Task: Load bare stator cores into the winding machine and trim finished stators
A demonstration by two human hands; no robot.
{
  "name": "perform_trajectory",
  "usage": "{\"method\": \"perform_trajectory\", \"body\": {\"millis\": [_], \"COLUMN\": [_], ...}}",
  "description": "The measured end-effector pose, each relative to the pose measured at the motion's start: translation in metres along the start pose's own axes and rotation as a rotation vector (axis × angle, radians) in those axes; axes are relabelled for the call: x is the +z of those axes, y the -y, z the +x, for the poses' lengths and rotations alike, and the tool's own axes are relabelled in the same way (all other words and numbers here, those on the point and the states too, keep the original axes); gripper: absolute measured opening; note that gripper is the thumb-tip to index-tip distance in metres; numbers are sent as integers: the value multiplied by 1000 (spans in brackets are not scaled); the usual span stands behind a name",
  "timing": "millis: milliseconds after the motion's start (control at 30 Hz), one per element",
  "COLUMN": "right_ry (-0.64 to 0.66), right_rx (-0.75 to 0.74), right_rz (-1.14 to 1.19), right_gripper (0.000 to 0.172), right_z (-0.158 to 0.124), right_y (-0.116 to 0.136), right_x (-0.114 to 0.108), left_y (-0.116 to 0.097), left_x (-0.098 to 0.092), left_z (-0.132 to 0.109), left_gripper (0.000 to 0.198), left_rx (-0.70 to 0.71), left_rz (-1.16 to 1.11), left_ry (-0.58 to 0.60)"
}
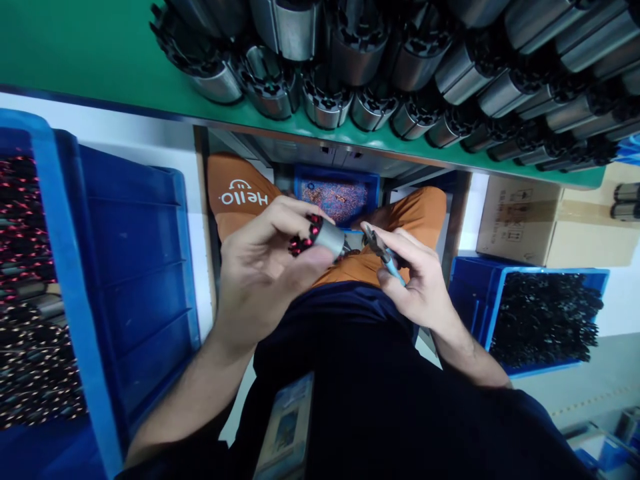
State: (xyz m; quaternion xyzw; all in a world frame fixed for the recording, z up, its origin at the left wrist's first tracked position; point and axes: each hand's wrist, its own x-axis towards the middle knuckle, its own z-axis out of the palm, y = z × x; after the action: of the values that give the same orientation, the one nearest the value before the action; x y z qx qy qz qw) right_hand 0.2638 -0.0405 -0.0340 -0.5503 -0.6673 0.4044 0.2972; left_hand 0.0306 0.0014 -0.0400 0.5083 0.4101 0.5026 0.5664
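Cylinder (330, 239) sits pinched in left hand (257, 263), near pliers (379, 247).

L grip (253, 270) – curled, thumb extd | R grip (420, 280) – clasped | f'arms (195, 387) angled inward

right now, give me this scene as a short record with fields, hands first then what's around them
left hand: grips a metal cylinder with a red-and-black end
right hand: holds a plier-like tool, blue at the handle
gap: tool tip and cylinder look apart
green table: rows of similar metal cylinders
between the legs: blue bin with small coppery bits
right side: blue crate of black parts, cardboard box behind
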Motion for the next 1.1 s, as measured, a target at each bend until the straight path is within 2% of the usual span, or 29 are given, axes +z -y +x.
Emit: {"method": "perform_trajectory", "body": {"millis": [100, 267, 433, 700, 833, 1000, 1100], "right_ry": [-50, -130, -187, -223, -184, -156, -119], "right_rx": [-86, -155, -231, -191, -144, -150, -121], "right_rz": [-112, -247, -258, -258, -238, -166, -138], "right_gripper": [74, 72, 78, 71, 65, 64, 60], "right_z": [2, 1, 3, 3, 1, 1, 4], "right_y": [0, 2, -1, 2, 0, -6, -9], "right_x": [0, 4, 6, 6, 5, 3, 3], "left_y": [7, 5, -1, 1, 3, 2, 9], "left_x": [3, 12, 20, 24, 25, 26, 28], "left_z": [2, 4, 3, 3, 2, 1, 3], "left_gripper": [16, 15, 17, 17, 17, 16, 20], "left_rx": [-121, -210, -282, -304, -310, -321, -314], "left_rz": [-135, -252, -318, -374, -388, -387, -368], "left_ry": [-59, -53, -46, -11, -1, -11, -67]}}
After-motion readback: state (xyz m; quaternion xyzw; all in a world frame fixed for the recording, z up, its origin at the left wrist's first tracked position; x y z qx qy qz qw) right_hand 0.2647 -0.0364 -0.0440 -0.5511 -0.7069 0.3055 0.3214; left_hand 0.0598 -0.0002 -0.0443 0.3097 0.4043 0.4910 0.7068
